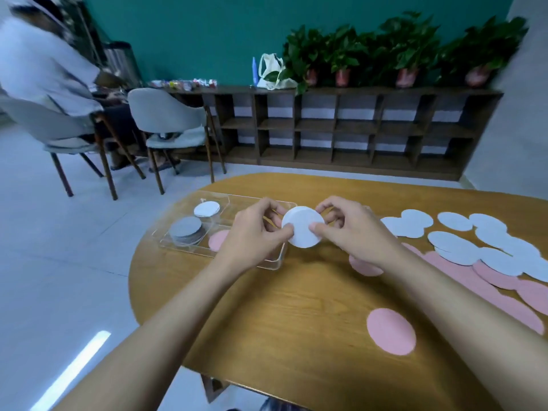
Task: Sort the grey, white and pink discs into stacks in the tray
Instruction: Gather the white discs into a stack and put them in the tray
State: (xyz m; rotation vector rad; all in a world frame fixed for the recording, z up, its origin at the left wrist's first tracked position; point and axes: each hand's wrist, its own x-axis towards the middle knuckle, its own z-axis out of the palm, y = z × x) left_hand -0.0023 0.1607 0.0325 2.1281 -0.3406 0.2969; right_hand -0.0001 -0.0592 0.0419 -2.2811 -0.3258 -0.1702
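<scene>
A stack of white discs (pixel 302 227) is held above the right end of the clear tray (pixel 268 264). My left hand (pixel 255 232) pinches its left edge and my right hand (pixel 347 229) pinches its right edge. Inside the tray sit a grey stack (pixel 186 229), a small white stack (pixel 206 208) behind it, and a pink disc (pixel 218 238) partly hidden by my left hand. Loose white discs (pixel 453 241) and pink discs (pixel 486 280) lie on the table to the right. One pink disc (pixel 390 331) lies apart near the front.
The oval wooden table (pixel 281 307) ends close on the left and front. Beyond it stand grey chairs (pixel 169 123), a dark shelf unit (pixel 341 129) with potted plants, and a seated person (pixel 44 69) at the far left.
</scene>
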